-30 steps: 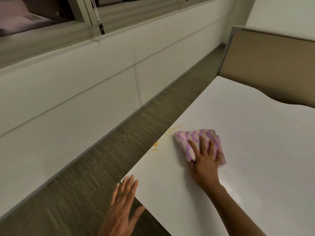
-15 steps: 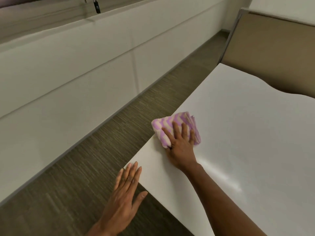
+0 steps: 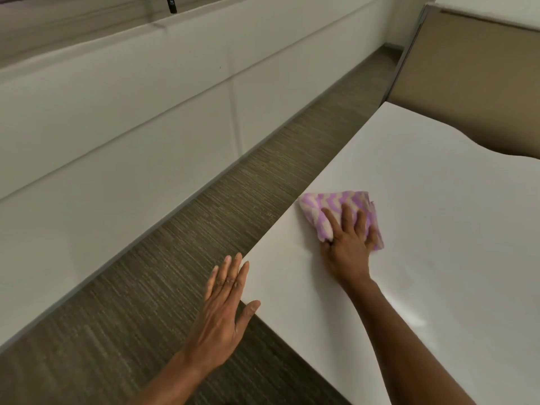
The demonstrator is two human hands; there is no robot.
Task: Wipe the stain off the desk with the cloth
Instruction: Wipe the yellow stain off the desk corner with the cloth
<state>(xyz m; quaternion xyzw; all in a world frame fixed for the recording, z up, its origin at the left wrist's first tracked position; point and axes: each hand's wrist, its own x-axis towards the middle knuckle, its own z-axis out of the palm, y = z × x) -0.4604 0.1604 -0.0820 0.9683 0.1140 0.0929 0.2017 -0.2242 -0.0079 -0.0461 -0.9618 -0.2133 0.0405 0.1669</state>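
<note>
A folded cloth [image 3: 330,204] with purple and cream wavy stripes lies flat on the white desk [image 3: 438,229], close to its left edge. My right hand [image 3: 349,241] presses down on the cloth with fingers spread over it. No orange stain shows on the desk surface around the cloth. My left hand [image 3: 226,302] is flat and empty, fingers together, hovering beside the desk's near left corner with the thumb at the edge.
Grey-brown carpet [image 3: 175,258] runs along the left of the desk, bounded by a white panelled wall [image 3: 117,127] under a window sill. A tan partition panel [image 3: 473,83] stands at the desk's far end.
My right hand slid the cloth left over the orange smears near the desk edge, which no longer show. My left hand rose closer to the desk corner.
</note>
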